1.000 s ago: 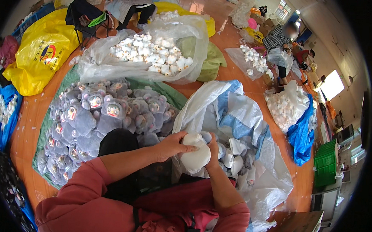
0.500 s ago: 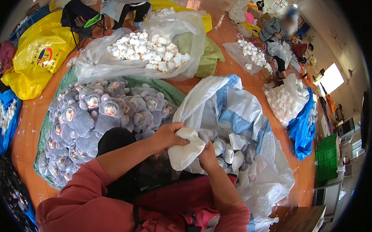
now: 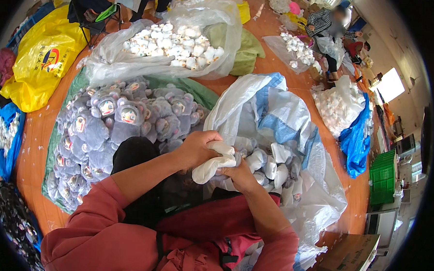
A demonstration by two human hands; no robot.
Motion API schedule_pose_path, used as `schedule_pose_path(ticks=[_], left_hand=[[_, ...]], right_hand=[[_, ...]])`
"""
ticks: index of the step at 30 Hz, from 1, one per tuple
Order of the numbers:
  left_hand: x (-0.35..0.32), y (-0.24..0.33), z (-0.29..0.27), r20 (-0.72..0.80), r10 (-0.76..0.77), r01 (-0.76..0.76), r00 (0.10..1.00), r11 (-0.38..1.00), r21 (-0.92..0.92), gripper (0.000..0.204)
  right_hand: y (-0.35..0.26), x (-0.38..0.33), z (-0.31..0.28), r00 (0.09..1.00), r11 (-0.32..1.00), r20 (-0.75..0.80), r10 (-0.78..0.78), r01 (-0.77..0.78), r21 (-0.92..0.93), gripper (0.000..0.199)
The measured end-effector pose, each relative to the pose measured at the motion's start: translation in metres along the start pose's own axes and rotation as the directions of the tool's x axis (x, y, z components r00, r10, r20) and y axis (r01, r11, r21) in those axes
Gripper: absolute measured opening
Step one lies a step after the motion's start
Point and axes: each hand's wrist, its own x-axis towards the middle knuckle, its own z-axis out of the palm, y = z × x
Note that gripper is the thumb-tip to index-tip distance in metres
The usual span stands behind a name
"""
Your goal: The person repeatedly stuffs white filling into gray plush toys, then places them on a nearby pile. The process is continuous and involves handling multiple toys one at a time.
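A soft white cloth piece (image 3: pixel 210 167) with a bit of grey at its right side is held in front of my body, bent and squeezed. My left hand (image 3: pixel 197 148) grips its upper left part, and my right hand (image 3: pixel 238 174) is closed on its right side. Just beyond my right hand, a white and blue woven sack (image 3: pixel 280 119) lies open with white and grey soft pieces (image 3: pixel 270 168) inside. To the left of my hands, grey plush dolls (image 3: pixel 93 130) with printed faces are heaped on a green sheet (image 3: pixel 63 112).
A clear plastic bag (image 3: pixel 111 65) of small white plush pieces lies ahead. Yellow bags (image 3: pixel 43 60) and a folding chair (image 3: pixel 89 11) stand far left. At right are a blue sack (image 3: pixel 354 146), a green crate (image 3: pixel 383 176) and a cardboard box (image 3: pixel 349 260). Other people sit farther off.
The white piece has gone from spread out to folded and squeezed. My right hand has moved a little up, its fingers now wrapped round the piece's right side.
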Motion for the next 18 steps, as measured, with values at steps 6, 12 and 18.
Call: schedule_pose_path(ticks=[6, 12, 18], left_hand=[[-0.006, 0.003, 0.002, 0.033, 0.099, -0.097, 0.995, 0.994, -0.055, 0.032], [-0.010, -0.010, 0.006, 0.079, 0.329, -0.331, 0.941, 0.944, 0.008, 0.027], [-0.018, -0.002, 0.015, 0.129, 0.342, -0.363, 0.931, 0.904, 0.225, 0.040]], right_hand=[[0.002, 0.000, 0.005, 0.994, 0.986, -0.077, -0.071, 0.059, -0.153, 0.049], [0.015, 0.005, -0.008, 0.955, 0.846, -0.025, -0.295, 0.249, -0.472, 0.036], [0.027, 0.018, -0.031, 0.981, 0.895, -0.069, -0.182, 0.136, -0.424, 0.029]])
